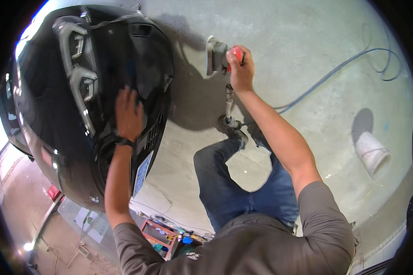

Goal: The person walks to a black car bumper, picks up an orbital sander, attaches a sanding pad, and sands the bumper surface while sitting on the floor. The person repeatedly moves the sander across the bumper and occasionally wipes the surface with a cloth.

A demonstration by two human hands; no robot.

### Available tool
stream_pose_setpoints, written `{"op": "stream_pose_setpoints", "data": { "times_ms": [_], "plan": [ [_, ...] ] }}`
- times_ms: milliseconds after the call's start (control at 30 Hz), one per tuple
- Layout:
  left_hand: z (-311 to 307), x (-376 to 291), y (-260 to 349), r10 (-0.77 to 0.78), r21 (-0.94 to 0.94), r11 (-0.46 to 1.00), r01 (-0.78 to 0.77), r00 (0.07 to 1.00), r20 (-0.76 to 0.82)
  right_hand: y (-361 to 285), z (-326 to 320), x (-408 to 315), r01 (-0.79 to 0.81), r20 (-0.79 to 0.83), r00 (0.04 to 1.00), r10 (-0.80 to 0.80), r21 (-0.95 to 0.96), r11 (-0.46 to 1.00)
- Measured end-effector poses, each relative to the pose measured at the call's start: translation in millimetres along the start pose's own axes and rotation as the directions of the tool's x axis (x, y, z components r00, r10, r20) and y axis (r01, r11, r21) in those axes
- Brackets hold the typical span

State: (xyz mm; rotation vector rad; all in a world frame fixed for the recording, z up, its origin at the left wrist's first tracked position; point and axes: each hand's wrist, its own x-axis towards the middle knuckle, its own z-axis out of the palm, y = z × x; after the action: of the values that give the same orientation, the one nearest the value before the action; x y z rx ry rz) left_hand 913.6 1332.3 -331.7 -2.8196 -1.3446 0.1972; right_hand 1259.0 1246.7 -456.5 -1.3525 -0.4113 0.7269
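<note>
The front end of a black car (44, 103) fills the left side, its headlight (77, 44) uppermost. My left hand (129, 111), slightly blurred and wearing a dark wristband, is laid palm down against the front bumper (151, 58); its fingers are a little apart and hold nothing. In my right hand (241, 77) is a pneumatic sander (221, 56) with a red top. Its flat pad faces the bumper, with a gap between them. A hose fitting (229, 96) hangs below the sander, over my shoe.
A blue air hose (316, 84) loops across the concrete floor on the right. Beyond it a white bucket (371, 153) lies on its side. Near my left elbow stands a red-framed cart (158, 233) holding tools and small items. A licence plate (143, 173) is fixed to the bumper.
</note>
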Motion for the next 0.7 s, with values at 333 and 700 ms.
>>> {"op": "stream_pose_setpoints", "data": {
  "times_ms": [333,700],
  "plan": [
    [46,97,-9,0.076,0.503,0.863,0.037,0.976,-0.203,332,73,21,-0.235,0.076,0.97,0.23,0.075,0.969],
    [23,101,7,-0.035,0.434,0.899,0.052,0.998,-0.046,208,48,131,0.01,0.005,1.0,-0.011,0.176,0.984]
  ]
}}
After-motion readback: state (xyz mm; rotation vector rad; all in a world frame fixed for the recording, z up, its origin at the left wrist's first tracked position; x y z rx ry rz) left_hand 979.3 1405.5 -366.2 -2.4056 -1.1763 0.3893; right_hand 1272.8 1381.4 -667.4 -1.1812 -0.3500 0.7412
